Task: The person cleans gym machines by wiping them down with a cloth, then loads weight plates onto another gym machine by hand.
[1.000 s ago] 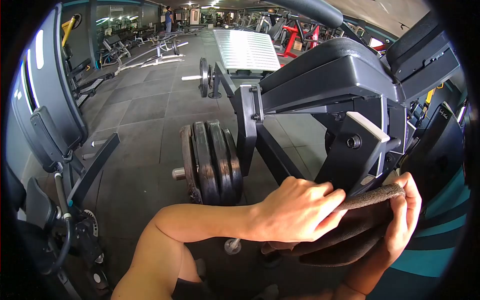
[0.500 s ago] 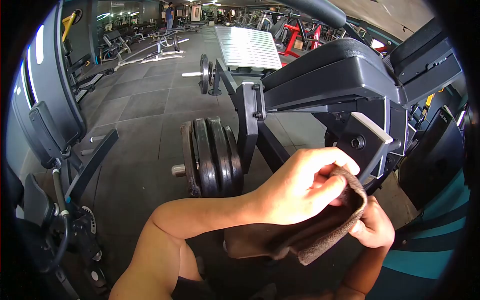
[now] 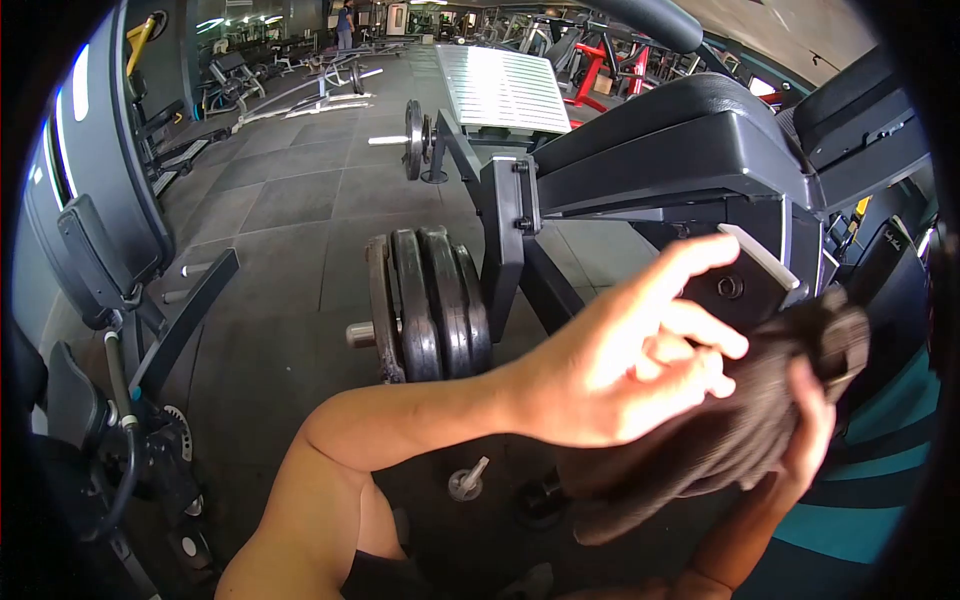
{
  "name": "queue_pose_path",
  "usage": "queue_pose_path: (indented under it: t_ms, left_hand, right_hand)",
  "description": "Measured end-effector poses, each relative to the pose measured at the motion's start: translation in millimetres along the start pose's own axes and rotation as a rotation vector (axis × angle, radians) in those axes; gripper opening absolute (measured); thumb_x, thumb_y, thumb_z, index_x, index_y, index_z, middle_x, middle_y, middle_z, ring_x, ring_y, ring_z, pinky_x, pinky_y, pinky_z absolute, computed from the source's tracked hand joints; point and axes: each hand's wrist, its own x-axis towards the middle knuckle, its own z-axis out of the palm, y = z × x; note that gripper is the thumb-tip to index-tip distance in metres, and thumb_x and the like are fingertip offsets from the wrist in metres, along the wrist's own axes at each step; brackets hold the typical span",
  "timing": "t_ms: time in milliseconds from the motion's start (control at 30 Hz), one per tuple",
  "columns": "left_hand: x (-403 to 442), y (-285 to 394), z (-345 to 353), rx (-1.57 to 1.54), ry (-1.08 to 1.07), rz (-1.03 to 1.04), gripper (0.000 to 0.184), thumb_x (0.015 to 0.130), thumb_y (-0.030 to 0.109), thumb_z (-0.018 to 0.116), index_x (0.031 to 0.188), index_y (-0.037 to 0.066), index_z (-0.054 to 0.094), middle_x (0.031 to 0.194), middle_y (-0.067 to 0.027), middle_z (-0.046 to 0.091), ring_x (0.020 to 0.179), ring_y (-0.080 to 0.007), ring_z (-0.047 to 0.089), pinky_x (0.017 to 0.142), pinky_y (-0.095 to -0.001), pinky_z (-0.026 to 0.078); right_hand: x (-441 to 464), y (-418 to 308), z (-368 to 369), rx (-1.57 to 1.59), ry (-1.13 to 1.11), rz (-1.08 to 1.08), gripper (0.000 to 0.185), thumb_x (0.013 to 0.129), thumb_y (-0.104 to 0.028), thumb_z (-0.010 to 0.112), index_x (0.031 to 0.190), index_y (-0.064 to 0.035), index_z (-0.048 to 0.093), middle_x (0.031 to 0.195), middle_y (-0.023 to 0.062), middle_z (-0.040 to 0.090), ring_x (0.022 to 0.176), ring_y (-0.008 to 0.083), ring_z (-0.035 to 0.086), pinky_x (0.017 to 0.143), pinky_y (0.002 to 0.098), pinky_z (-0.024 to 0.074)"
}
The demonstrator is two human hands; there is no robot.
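Observation:
A dark brown cloth (image 3: 700,445), like a small towel, hangs bunched and smeared by motion in front of the leg press machine (image 3: 640,165). My right hand (image 3: 812,435) grips it from the far right side, thumb or finger over the fabric. My left hand (image 3: 625,365) is before the cloth with its fingers apart and partly bent, the index finger stretched out. Whether its lower fingertips touch the cloth cannot be made out. Behind my left hand is a dark bracket (image 3: 735,285) with a round bolt.
Several black weight plates (image 3: 440,310) sit on a bar left of my hands. A white slatted footplate (image 3: 505,88) rises beyond. Another machine (image 3: 115,230) stands along the left edge. A person (image 3: 345,25) is far back on the dark tiled floor (image 3: 280,300).
My left hand has let go of the cloth edge and its fingers have spread. My right hand has moved right and up with the cloth, which is now bunched.

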Motion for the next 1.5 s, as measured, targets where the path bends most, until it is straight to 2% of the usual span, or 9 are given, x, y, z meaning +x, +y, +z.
queue_pose_path:
  t_ms: [200, 333, 500, 700, 833, 933, 1033, 1400, 1500]
  left_hand:
    - [11.5, 8.7, -32.5, 0.117, 0.144, 0.082, 0.055, 0.095, 0.005, 0.049, 0.141, 0.001, 0.02, 0.1, -0.0195, 0.064, 0.08, -0.0213, 0.069, 0.07, -0.0308, 0.058]
    - [15.4, 3.1, -47.2, 0.194, 0.144, 0.089, 0.06, 0.097, 0.011, 0.05, 0.146, 0.005, 0.017, 0.113, -0.0228, 0.062, 0.09, -0.0285, 0.069, 0.077, -0.0365, 0.058]
    - [17.9, -3.6, -50.4, 0.225, 0.173, 0.114, 0.058, 0.098, 0.012, 0.05, 0.146, 0.007, 0.019, 0.115, -0.0226, 0.061, 0.088, -0.0275, 0.069, 0.077, -0.0365, 0.058]
    - [20.3, 1.5, -52.3, 0.234, 0.237, 0.157, 0.057, 0.095, 0.01, 0.053, 0.142, 0.004, 0.021, 0.109, -0.0223, 0.062, 0.082, -0.0241, 0.07, 0.071, -0.0323, 0.058]
    - [23.1, 11.7, -58.6, 0.208, 0.276, 0.227, 0.055, 0.095, 0.008, 0.053, 0.14, 0.003, 0.022, 0.106, -0.0221, 0.062, 0.078, -0.0226, 0.07, 0.067, -0.0301, 0.059]
    - [26.6, 18.0, -64.0, 0.139, 0.307, 0.297, 0.05, 0.095, 0.007, 0.052, 0.137, 0.001, 0.026, 0.104, -0.0241, 0.062, 0.076, -0.0237, 0.07, 0.065, -0.0307, 0.059]
    - [31.3, 13.9, -65.3, 0.107, 0.301, 0.34, 0.049, 0.094, 0.006, 0.052, 0.135, 0.0, 0.027, 0.104, -0.025, 0.062, 0.075, -0.0245, 0.07, 0.064, -0.031, 0.059]
    - [37.2, 4.4, -85.8, 0.256, 0.285, 0.36, 0.032, 0.091, 0.004, 0.056, 0.12, 0.0, 0.042, 0.091, -0.0165, 0.065, 0.064, -0.0168, 0.067, 0.052, -0.0271, 0.052]
    - [18.6, 8.8, -84.5, 0.692, -0.288, 0.139, 0.014, 0.083, 0.014, 0.069, 0.085, 0.005, 0.059, 0.062, -0.0013, 0.059, 0.052, -0.0098, 0.057, 0.046, -0.0272, 0.043]
  right_hand:
    - [-7.4, -26.4, -28.5, -0.358, 0.591, -0.871, 0.045, 0.096, -0.019, 0.047, 0.137, -0.0011, 0.042, 0.132, 0.0234, 0.05, 0.112, 0.0354, 0.058, 0.099, 0.0447, 0.0478]
    - [-0.9, -0.4, -26.5, 0.207, 0.178, -0.57, 0.054, 0.091, -0.021, 0.059, 0.138, -0.0016, 0.04, 0.127, 0.0221, 0.053, 0.112, 0.034, 0.057, 0.096, 0.0443, 0.0495]
    - [20.6, 85.3, -1.8, -1.306, -0.048, -0.921, 0.037, 0.088, -0.017, 0.065, 0.12, 0.0016, 0.057, 0.116, 0.0153, 0.062, 0.104, 0.0275, 0.062, 0.089, 0.0383, 0.0495]
    - [6.1, 92.7, 20.4, -1.275, 0.051, -0.901, 0.028, 0.095, -0.006, 0.052, 0.12, 0.0061, 0.054, 0.121, 0.0186, 0.056, 0.111, 0.0315, 0.057, 0.093, 0.0401, 0.046]
    - [-25.2, 62.7, 18.0, -2.55, -0.194, -1.626, 0.042, 0.094, -0.008, 0.051, 0.131, 0.0101, 0.043, 0.135, 0.0248, 0.044, 0.128, 0.0391, 0.041, 0.109, 0.044, 0.0302]
    - [-30.0, 72.4, 31.5, -2.03, -0.031, -1.007, 0.045, 0.085, -0.015, 0.065, 0.125, 0.0045, 0.055, 0.125, 0.015, 0.056, 0.115, 0.0259, 0.054, 0.1, 0.0369, 0.0411]
    - [-11.0, 85.9, 6.9, -2.737, 0.125, -1.068, 0.04, 0.092, -0.008, 0.054, 0.129, 0.0068, 0.049, 0.128, 0.0155, 0.055, 0.118, 0.0293, 0.054, 0.103, 0.0366, 0.04]
    - [8.6, 78.9, 41.9, -1.956, 0.212, -0.99, 0.084, 0.083, -0.02, 0.065, 0.145, 0.0084, 0.016, 0.152, 0.0266, 0.017, 0.143, 0.0372, 0.016, 0.118, 0.0404, 0.0062]
    - [-7.1, 59.5, 48.1, -1.038, -0.053, -0.741, 0.061, 0.09, -0.019, 0.06, 0.141, -0.0008, 0.031, 0.133, 0.0161, 0.042, 0.123, 0.0262, 0.042, 0.108, 0.0377, 0.0288]
